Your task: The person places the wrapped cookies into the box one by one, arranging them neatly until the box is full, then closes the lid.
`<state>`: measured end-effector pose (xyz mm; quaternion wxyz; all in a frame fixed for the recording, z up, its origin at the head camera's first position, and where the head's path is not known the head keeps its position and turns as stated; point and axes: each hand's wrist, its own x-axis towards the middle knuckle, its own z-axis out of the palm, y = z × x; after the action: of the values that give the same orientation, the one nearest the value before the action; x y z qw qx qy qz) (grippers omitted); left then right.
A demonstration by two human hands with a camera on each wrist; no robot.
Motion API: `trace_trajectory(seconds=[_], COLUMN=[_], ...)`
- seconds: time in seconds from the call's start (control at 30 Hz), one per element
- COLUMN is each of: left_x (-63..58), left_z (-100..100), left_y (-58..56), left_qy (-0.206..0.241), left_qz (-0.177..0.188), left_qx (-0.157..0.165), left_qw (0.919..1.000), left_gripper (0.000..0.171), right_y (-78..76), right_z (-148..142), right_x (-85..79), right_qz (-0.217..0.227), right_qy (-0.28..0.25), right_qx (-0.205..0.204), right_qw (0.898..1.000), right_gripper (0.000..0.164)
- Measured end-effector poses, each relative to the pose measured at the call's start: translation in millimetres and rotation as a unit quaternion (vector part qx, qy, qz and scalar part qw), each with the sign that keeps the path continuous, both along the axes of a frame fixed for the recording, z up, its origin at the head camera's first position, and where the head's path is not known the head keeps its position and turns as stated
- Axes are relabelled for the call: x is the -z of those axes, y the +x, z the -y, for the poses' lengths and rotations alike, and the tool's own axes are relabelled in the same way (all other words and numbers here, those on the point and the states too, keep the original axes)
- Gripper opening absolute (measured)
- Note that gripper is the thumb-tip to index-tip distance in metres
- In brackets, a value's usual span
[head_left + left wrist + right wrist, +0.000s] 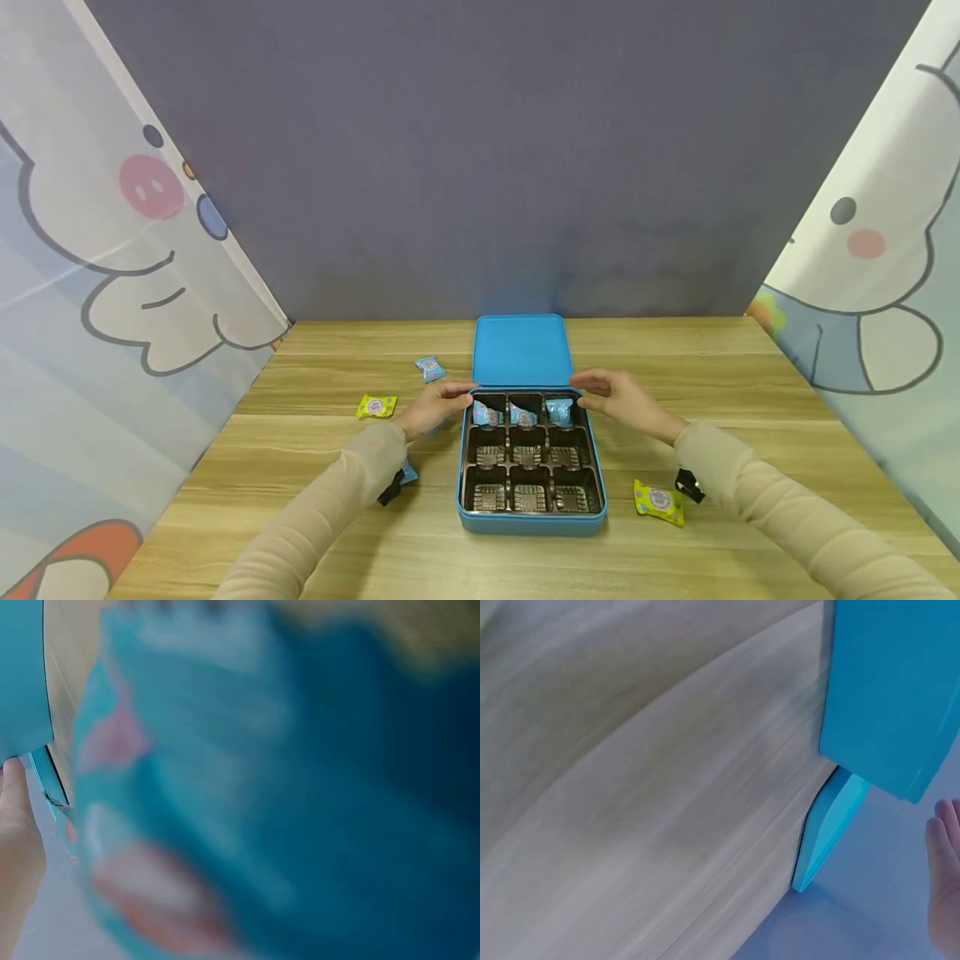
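A blue tin box (532, 524) lies with its lid (521, 350) hinged back behind it. Its dark tray has rows of compartments; the back row holds two blue-and-pink wrapped candies (487, 414) and a plainer blue one (559, 412). My left hand (433, 407) touches the back left corner of the box, its fingers fairly straight. At the back right corner is my right hand (626, 402), fingers loosely bent beside the rim, holding nothing. In the left wrist view a blurred blue candy wrapper (187, 772) fills most of the picture.
Left of the box lie a blue candy (430, 368) and a yellow candy (377, 407); another blue wrapper (408, 473) is partly hidden by the left wrist. A second yellow candy (659, 502) lies to the right. A grey wall (517, 167) stands behind the wooden table (337, 358).
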<state>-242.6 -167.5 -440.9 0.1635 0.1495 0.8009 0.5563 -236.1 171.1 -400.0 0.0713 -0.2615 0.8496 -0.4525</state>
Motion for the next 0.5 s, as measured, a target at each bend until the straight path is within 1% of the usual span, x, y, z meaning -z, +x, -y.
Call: trace_trajectory(seconds=[0.1,0.23,0.37,0.5], left_x=[0.1,0.5,0.7,2.5], left_z=[0.6,0.3,-0.8,-1.2], left_y=[-0.9,-1.4,-1.0,-1.4], left_qy=[0.001,0.001,-0.004,0.001], left_qz=[0.0,-0.003,-0.006,-0.014], left_qx=[-0.006,-0.01,-0.005,-0.002], left_qw=[1.0,0.9999,1.0,0.9999], left_gripper=[0.045,0.046,0.045,0.044], right_y=[-1.7,-3.7,-3.1,-2.3], right_z=[-1.8,-7.2,-16.9,-27.7], right_x=[-2.8,-2.0,1.3,2.7], right_qz=[0.008,0.013,0.027,0.046], right_qy=[0.005,0.014,0.02,0.024], right_qx=[-0.007,-0.021,-0.031,-0.032], right_qw=[1.0,1.0,0.999,0.998], right_gripper=[0.039,0.039,0.036,0.037])
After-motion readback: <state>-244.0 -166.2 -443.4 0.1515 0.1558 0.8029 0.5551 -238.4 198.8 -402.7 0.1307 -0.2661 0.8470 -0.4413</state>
